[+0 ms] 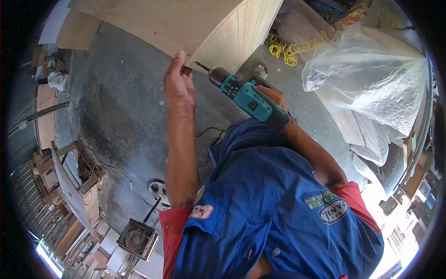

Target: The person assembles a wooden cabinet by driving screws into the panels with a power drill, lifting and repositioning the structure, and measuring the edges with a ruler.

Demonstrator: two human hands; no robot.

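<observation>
Blue shirt (278, 186) foremost; right hand (274, 96) gripping drill (253, 102), left hand (179, 86) pinching wooden panel's (153, 25) corner; yellow hose (277, 49), plastic sheet (371, 83) rightward.

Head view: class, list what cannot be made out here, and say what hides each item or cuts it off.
All in the head view:
- The trigger of the drill: hidden by the drill's body and the right hand.
- The far end of the wooden piece: cut off by the picture's top edge.
- Most of what lies under the plastic sheet: veiled by its creased, cloudy surface.
- Lettering on the red-edged patch: too small to read fully.
</observation>
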